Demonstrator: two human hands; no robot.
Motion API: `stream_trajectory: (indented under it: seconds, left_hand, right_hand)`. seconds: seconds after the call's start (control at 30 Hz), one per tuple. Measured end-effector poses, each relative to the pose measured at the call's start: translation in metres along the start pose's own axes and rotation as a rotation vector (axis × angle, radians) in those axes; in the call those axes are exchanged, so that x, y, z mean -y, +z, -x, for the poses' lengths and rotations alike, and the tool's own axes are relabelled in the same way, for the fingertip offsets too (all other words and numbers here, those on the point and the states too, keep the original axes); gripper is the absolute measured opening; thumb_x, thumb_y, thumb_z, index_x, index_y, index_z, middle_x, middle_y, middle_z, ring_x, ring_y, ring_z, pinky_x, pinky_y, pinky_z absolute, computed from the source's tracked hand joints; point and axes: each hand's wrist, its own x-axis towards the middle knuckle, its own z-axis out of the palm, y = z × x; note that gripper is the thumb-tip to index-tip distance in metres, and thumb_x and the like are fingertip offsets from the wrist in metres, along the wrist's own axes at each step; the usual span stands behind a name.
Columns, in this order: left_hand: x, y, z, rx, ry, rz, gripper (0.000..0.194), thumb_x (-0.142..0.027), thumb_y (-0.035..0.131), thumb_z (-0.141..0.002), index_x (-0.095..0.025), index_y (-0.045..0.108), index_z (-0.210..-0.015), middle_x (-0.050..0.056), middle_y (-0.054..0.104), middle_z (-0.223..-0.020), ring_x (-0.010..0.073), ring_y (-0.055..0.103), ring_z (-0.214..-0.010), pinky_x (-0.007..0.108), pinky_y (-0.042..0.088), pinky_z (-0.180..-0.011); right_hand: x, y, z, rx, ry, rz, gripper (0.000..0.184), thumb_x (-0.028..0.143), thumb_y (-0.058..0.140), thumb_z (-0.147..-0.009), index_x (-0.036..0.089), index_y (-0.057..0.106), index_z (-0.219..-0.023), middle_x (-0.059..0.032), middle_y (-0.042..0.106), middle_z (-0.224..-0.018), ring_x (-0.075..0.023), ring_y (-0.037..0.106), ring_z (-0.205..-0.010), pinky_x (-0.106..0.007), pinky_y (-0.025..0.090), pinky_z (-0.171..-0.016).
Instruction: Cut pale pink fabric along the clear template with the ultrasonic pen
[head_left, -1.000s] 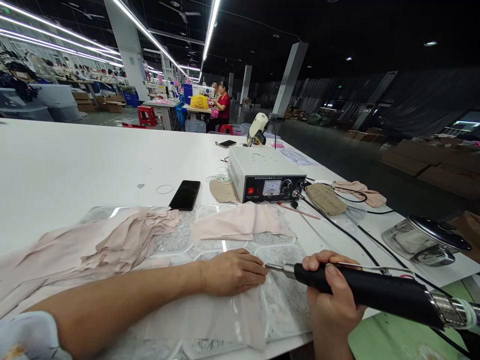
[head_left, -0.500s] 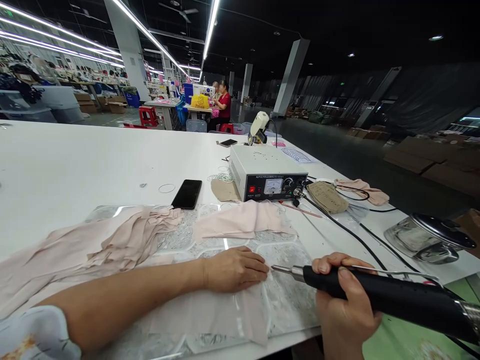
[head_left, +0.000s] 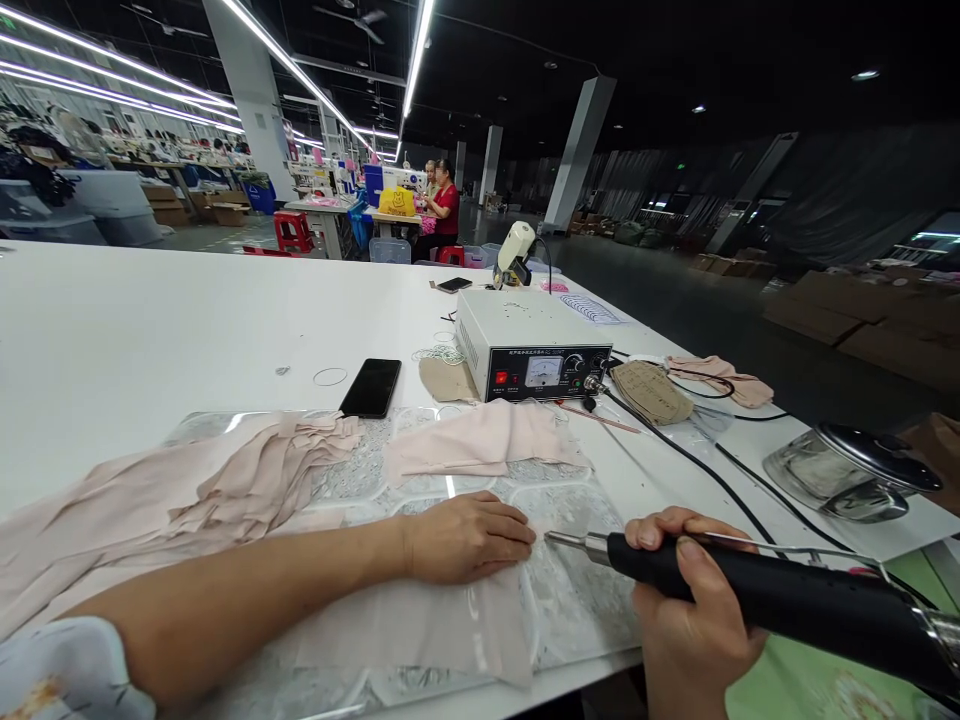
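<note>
My left hand [head_left: 471, 538] lies flat, fingers extended, pressing a pale pink fabric piece [head_left: 420, 635] on the grey marbled board [head_left: 581, 600]. My right hand [head_left: 694, 590] is wrapped around the black handle of a handheld ultrasonic welder [head_left: 787, 595]. Its thin metal tip points left and ends just short of my left fingertips. Whether the tip touches the board, I cannot tell. Left of my forearm is a pile of pink fabric strips [head_left: 247, 480]. More folded pink fabric [head_left: 480, 445] lies beyond my left hand.
A white control box [head_left: 536, 345] with a dial stands behind the fabric, a black cable [head_left: 682, 455] running from its front. A phone [head_left: 371, 387] lies left of it. To the right are a brown pattern piece [head_left: 651, 393] and a lidded glass pot [head_left: 847, 475]. People sit at sewing machines beyond.
My right hand has drawn the welder slightly right, so its tip has moved away from my left fingertips. My left hand stays in place on the fabric.
</note>
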Motion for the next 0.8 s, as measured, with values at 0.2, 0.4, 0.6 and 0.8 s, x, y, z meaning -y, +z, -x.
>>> stream_trajectory:
  seconds: [0.2, 0.4, 0.6, 0.8]
  left_hand:
    - [0.0003, 0.0008, 0.0022, -0.016, -0.016, 0.006, 0.026, -0.02, 0.042, -0.103, -0.014, 0.065, -0.112, 0.009, 0.069, -0.119, 0.0205, 0.061, -0.115, 0.032, 0.047, -0.097]
    - [-0.0015, -0.0012, 0.0008, -0.055, -0.034, -0.026, 0.021, -0.019, 0.048, -0.1, -0.013, 0.066, -0.108, 0.01, 0.07, -0.111, 0.0205, 0.062, -0.11, 0.032, 0.047, -0.097]
    - [-0.0016, -0.0028, -0.0002, -0.047, -0.021, -0.003, 0.02, -0.018, 0.048, -0.1, -0.013, 0.067, -0.107, 0.009, 0.071, -0.111, 0.0204, 0.062, -0.111, 0.032, 0.047, -0.096]
    - [-0.0025, -0.0055, -0.0011, -0.017, -0.024, 0.009, 0.023, -0.019, 0.046, -0.102, -0.014, 0.066, -0.11, 0.01, 0.07, -0.114, 0.0202, 0.06, -0.116, 0.033, 0.046, -0.098]
  right_hand:
    - [0.0009, -0.0035, -0.0024, -0.026, 0.001, 0.011, 0.013, 0.021, 0.065, -0.065, 0.019, 0.056, -0.074, 0.0011, 0.055, -0.071, -0.0121, 0.051, -0.056, -0.031, 0.046, -0.052]
    - [0.0012, -0.0061, -0.0018, -0.025, 0.008, 0.002, 0.013, 0.021, 0.066, -0.065, 0.019, 0.057, -0.074, 0.0013, 0.055, -0.072, -0.0125, 0.051, -0.057, -0.032, 0.047, -0.053]
    - [0.0001, -0.008, -0.0029, -0.04, -0.008, -0.038, 0.014, 0.02, 0.065, -0.066, 0.021, 0.056, -0.076, 0.0025, 0.054, -0.074, -0.0116, 0.052, -0.059, -0.031, 0.048, -0.054]
    - [-0.003, -0.008, -0.0027, -0.018, -0.003, -0.03, 0.015, 0.022, 0.067, -0.067, 0.02, 0.056, -0.077, 0.0011, 0.054, -0.075, -0.0124, 0.053, -0.059, -0.032, 0.049, -0.055]
